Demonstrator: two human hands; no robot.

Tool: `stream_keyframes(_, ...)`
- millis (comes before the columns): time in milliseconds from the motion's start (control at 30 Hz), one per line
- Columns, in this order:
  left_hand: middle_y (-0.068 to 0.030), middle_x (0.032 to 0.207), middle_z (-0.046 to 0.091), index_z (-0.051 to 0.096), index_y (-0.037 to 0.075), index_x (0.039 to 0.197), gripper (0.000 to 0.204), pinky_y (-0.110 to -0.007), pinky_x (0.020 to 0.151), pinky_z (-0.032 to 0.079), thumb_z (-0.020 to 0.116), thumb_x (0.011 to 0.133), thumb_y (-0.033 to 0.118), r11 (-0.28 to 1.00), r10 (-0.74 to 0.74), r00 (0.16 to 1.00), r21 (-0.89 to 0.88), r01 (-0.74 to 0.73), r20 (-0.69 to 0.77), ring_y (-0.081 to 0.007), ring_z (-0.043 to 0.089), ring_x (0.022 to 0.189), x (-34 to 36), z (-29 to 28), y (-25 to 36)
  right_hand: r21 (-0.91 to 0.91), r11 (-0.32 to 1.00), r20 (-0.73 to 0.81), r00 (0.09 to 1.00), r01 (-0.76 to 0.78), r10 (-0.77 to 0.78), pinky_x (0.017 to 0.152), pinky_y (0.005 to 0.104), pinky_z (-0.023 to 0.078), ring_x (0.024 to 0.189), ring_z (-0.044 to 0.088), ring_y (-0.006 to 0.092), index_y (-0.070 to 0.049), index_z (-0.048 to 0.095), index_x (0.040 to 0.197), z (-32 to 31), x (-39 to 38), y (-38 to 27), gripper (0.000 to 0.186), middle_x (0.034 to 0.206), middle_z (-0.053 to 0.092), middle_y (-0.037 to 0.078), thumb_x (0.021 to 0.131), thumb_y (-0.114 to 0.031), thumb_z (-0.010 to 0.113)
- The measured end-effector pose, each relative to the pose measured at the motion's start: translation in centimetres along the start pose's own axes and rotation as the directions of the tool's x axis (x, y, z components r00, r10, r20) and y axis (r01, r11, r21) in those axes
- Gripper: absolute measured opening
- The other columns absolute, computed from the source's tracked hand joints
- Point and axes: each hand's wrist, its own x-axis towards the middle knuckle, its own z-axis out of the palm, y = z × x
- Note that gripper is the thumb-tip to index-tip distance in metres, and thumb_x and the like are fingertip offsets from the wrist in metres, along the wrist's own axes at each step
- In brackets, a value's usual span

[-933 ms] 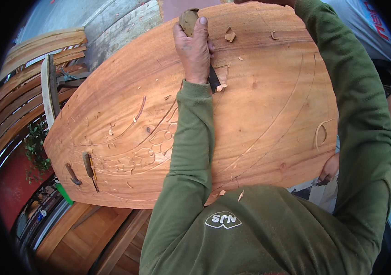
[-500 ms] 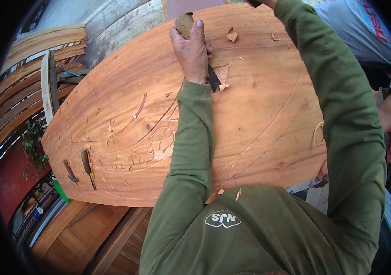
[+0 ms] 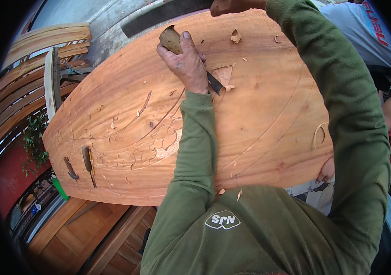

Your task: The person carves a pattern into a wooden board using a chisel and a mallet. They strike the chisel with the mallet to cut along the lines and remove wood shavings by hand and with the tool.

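Dark bar (image 3: 168, 14) now in view, right hand (image 3: 236, 5) wrapped on it; left hand (image 3: 187, 66) clenches gouge (image 3: 214, 83), tilted further, apparently altering cutting angle.

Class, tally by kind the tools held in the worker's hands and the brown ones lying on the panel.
Chisel, in left hand: 1
Dark bar, in right hand: 1
Brown tools, lying on panel: 2
Total: 4

Green sweatshirt (image 3: 273, 233): one white-outlined emblem (image 3: 223, 220) bore white letters (image 3: 223, 220), below the left grip (image 3: 186, 64). Second, pale shirt (image 3: 349, 27): red lettering (image 3: 377, 24) ran right of the right grip (image 3: 236, 5).
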Motion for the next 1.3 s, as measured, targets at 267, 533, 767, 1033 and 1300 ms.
stream_keyframes(267,-0.0057,0.083,0.057,0.047,0.01,0.125,0.034,-0.025,0.036,0.037,0.067,0.11,0.033,0.902,-0.13,0.978,-0.389,0.185,0.162,-0.009,0.049,0.044,-2.2,-1.0,5.2,0.088,0.994,-0.02,0.997,0.07,-0.069,0.096,0.0476,0.057,0.111,0.071,0.042,-0.018,0.052,0.158,0.1,-2.3,-1.6,0.082,0.122,0.074,0.023,0.08,0.0,0.068)
stream_keyframes(533,-0.0023,0.079,0.055,0.044,0.009,0.117,0.038,-0.024,0.035,0.039,0.069,0.109,0.037,0.986,-0.003,0.997,-0.166,-0.011,-0.083,-0.0088,0.051,0.045,2.2,0.7,1.0,0.286,0.958,-0.376,0.92,0.007,0.106,0.1,0.039,0.057,0.116,0.074,0.0322,-0.012,0.054,0.157,2.4,-3.4,-0.1,0.08,0.125,0.075,0.022,0.08,-0.005,0.075)
stream_keyframes(767,-0.003,0.079,0.056,0.042,0.01,0.11,0.04,-0.027,0.035,0.04,0.072,0.106,0.035,0.992,0.059,0.994,-0.102,-0.068,-0.089,-0.0114,0.053,0.045,1.8,2.0,-0.6,0.27,0.961,-0.443,0.878,-0.06,0.179,0.096,0.0398,0.058,0.11,0.075,0.0334,-0.015,0.053,0.158,-1.9,-3.1,-2.5,0.082,0.118,0.077,0.023,0.079,-0.007,0.076)
stream_keyframes(1033,-0.003,0.077,0.056,0.043,0.005,0.125,0.041,-0.027,0.041,0.046,0.072,0.107,0.028,0.993,0.097,0.992,-0.066,-0.102,-0.079,-0.0099,0.052,0.047,1.3,1.5,-0.8,-0.155,0.981,0.015,0.993,0.119,-0.118,0.099,0.0452,0.056,0.114,0.069,0.0417,-0.011,0.059,0.15,-1.0,0.8,0.0,0.072,0.122,0.074,0.022,0.08,-0.001,0.068)
stream_keyframes(1300,-0.0025,0.078,0.056,0.043,0.005,0.128,0.041,-0.027,0.043,0.045,0.072,0.107,0.024,0.982,0.075,0.987,-0.159,-0.098,-0.145,-0.0088,0.052,0.051,0.1,2.2,-0.3,-0.066,0.994,0.106,0.991,0.093,-0.085,0.091,0.0474,0.057,0.105,0.072,0.0417,-0.018,0.055,0.156,-0.5,0.4,-0.9,0.08,0.113,0.075,0.023,0.078,-0.002,0.065)
